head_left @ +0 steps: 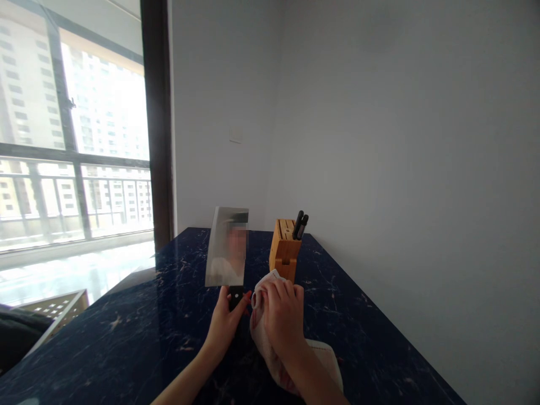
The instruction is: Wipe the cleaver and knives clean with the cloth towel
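My left hand (226, 320) grips the black handle of a cleaver (226, 246), holding it upright with the broad shiny blade facing me. My right hand (282, 315) is closed on a whitish cloth (323, 360) with reddish marks, right beside the handle. The cloth hangs down under my right wrist. Both hands are above the dark blue marble-patterned table (147, 332).
A wooden knife block (284, 247) with two black-handled knives (300, 224) stands behind my hands near the white wall. A large window with a dark frame (158, 124) is on the left. A low slatted object (59, 306) sits beyond the table's left edge.
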Demonstrator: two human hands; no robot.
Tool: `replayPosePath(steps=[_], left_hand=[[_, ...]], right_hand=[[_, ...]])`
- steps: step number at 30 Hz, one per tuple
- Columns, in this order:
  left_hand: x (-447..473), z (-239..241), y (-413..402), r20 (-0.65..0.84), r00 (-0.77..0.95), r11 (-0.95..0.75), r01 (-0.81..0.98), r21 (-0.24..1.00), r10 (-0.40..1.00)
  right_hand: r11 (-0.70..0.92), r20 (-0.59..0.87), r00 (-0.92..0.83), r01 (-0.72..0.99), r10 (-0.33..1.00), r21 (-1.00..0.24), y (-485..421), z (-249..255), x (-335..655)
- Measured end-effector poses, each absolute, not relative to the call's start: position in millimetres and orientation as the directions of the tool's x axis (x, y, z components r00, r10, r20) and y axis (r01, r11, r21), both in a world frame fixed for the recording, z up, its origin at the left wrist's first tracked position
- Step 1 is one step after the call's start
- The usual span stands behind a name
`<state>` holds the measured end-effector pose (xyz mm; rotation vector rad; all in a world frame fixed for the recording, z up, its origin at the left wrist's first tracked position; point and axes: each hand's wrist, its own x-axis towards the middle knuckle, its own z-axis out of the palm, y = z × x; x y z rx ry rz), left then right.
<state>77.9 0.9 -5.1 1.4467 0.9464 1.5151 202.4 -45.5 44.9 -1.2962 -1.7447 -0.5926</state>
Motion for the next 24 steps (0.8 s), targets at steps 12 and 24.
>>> replayPosePath(steps=[12, 24], left_hand=[[84.5, -4.5, -8.1, 0.389, 0.062, -0.390, 0.021, 0.920, 0.919], [83.7, -5.8, -7.9, 0.452, 0.075, -0.458, 0.134, 0.879, 0.889]], right_hand=[[0.390, 0.839, -0.081, 0.907, 0.538, -0.162, -44.2, 40.5, 202.9], [0.342, 0.912, 0.169, 0.889, 0.373, -0.305, -52.4, 56.1, 215.2]])
